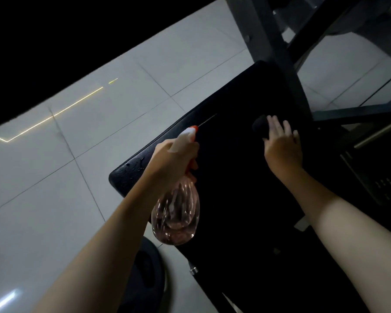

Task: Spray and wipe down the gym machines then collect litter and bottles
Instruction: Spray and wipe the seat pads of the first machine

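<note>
Two bare forearms (99,256) are reaching forward. The left grip (167,163) is clenching the neck of the spray bottle (176,213), its nozzle pointing out over the black pad (230,159), probably to wet it ahead of the wipe. Droplets (136,163) are sitting on the pad's left corner. The right grip (282,150) is lying flat with fingers spread, pressing a dark cloth (259,125) onto the pad's far side, ready to rub. A weight plate (145,267) is lying on the tiled floor (54,188) beside the pad.
</note>
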Tool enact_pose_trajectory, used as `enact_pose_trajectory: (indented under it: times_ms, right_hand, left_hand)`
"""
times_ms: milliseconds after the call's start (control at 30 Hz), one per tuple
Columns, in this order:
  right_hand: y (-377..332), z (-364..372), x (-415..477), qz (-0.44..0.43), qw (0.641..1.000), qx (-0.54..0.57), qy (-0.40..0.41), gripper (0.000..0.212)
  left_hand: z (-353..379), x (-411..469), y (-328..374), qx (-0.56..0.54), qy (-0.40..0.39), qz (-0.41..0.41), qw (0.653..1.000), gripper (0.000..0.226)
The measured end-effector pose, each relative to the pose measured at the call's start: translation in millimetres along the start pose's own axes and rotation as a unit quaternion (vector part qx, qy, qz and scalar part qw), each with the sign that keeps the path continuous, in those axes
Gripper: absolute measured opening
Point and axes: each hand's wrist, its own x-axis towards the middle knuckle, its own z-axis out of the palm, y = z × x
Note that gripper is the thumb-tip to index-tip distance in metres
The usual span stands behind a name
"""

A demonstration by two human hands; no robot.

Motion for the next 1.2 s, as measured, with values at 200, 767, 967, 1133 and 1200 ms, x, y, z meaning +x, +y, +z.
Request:
enact_pose_trajectory:
  times_ms: [200, 767, 967, 1133, 1200]
  right_hand:
    - [12.6, 3.6, 7.8, -0.013, 1.0, 0.005, -0.011, 0.059]
    - [23.7, 5.5, 10.1, -0.035, 0.99, 0.133, 0.038, 0.062]
    - [28.2, -0.3, 13.0, 0.014, 0.993, 0.087, 0.081, 0.056]
    - [25.5, -3.4, 40.2, 0.047, 0.981, 0.088, 0.166, 0.054]
    - [19.4, 0.3, 46.9, 0.023, 0.98, 0.095, 0.175, 0.054]
  left_hand:
    - [19.0, 21.5, 16.2, 0.026, -0.013, 0.037, 0.999, 0.054]
    - [59.9, 67.1, 63.5, 0.143, -0.063, 0.089, 0.984, 0.03]
    - [54.1, 66.0, 59.1, 0.173, -0.006, 0.173, 0.97, 0.037]
    - [51.7, 67.0, 46.8, 0.171, 0.085, 0.205, 0.96, 0.024]
    - [52.8, 67.2, 45.4, 0.177, 0.09, 0.217, 0.956, 0.022]
